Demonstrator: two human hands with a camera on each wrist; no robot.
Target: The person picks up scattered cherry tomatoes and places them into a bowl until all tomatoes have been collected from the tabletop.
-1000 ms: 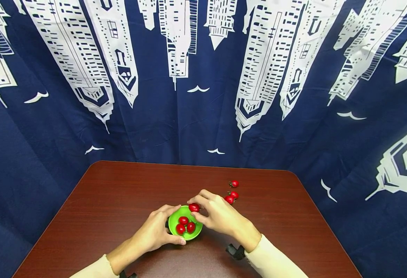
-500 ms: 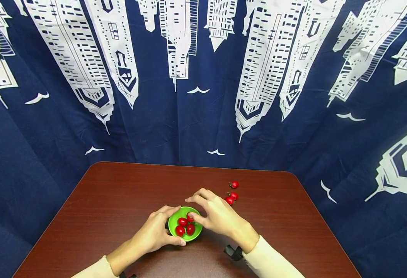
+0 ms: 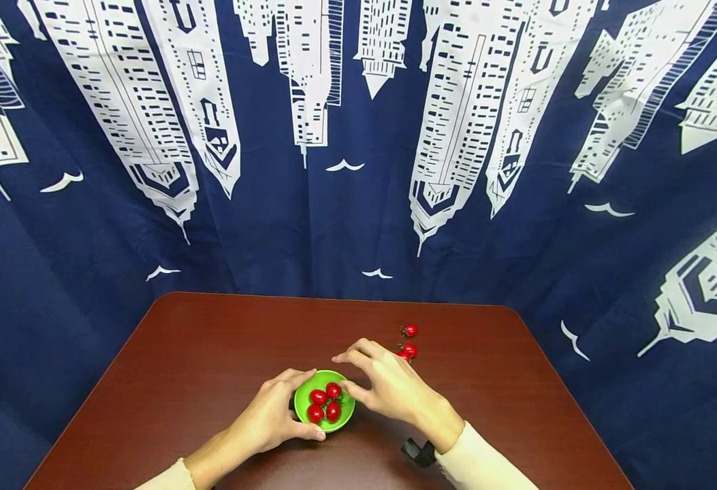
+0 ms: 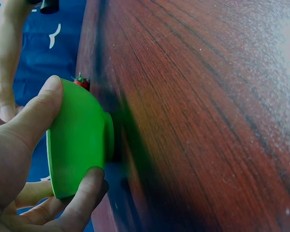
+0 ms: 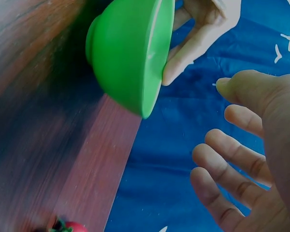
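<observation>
A small green bowl (image 3: 346, 416) stands on the table with several cherry tomatoes (image 3: 333, 411) inside. My left hand (image 3: 275, 415) grips it from the left; in the left wrist view the thumb (image 4: 43, 104) lies along the rim and the other fingers spread round the far side and underside. My right hand (image 3: 389, 384) hovers by the bowl's right rim, holding nothing. Its fingers are parted and relaxed, as the right wrist view shows, apart from the bowl (image 5: 123, 53).
More cherry tomatoes (image 3: 410, 331) lie on the brown wooden table (image 3: 223, 347) beyond my right hand, one partly hidden by it. A blue cloth (image 3: 272, 231) printed with white buildings hangs behind the table's far edge.
My right hand has let go of a cherry tomato, which now lies in the bowl with the others. Its fingers have parted and moved slightly off. The left hand keeps its grip on the bowl.
</observation>
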